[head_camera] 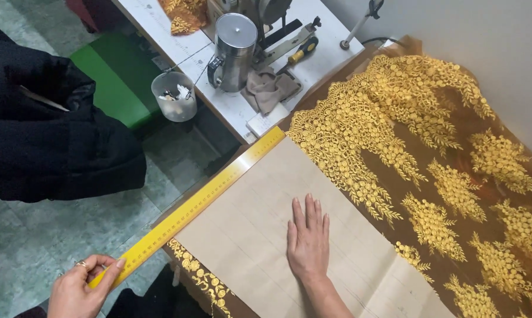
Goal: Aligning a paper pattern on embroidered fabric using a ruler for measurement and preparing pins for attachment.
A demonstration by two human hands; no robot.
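A long yellow ruler [201, 200] lies along the left edge of a beige paper pattern sheet [248, 259]. My left hand [77, 290], a ring on one finger, pinches the ruler's near end at the bottom left. My right hand [307, 241] rests flat, palm down and fingers together, on the middle of the paper. The paper lies on brown sheer fabric with gold embroidered flowers [431, 147], which spreads to the right and far side.
Behind stands a white sewing table [331, 56] with a metal cylinder [233, 50], a grey cloth [269, 88] and a yellow-handled screwdriver [301, 52]. A clear plastic cup [174, 97] hangs off its edge. A green box [110, 79] and a black garment [48, 141] are at the left.
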